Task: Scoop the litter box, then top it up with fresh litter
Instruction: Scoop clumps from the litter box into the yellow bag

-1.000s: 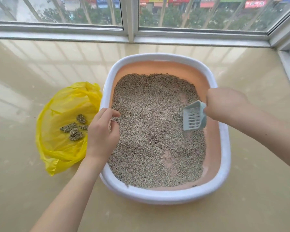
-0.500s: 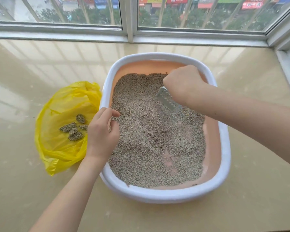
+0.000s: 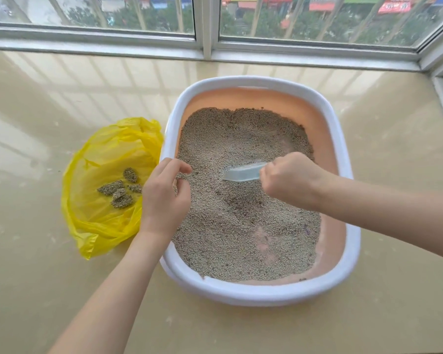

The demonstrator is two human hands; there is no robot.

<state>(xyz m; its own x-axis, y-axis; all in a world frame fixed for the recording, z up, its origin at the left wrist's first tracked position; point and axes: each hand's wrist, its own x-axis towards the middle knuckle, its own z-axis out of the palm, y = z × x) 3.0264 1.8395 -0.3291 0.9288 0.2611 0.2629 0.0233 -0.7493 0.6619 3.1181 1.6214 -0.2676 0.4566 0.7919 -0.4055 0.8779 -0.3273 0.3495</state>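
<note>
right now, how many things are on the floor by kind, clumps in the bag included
litter box: 1
scoop: 1
yellow bag: 1
clumps in the bag: 4
total: 7

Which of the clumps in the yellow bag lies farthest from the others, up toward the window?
The single oval clump at the top of the group in the yellow bag. The other clumps huddle together just below it.
</note>
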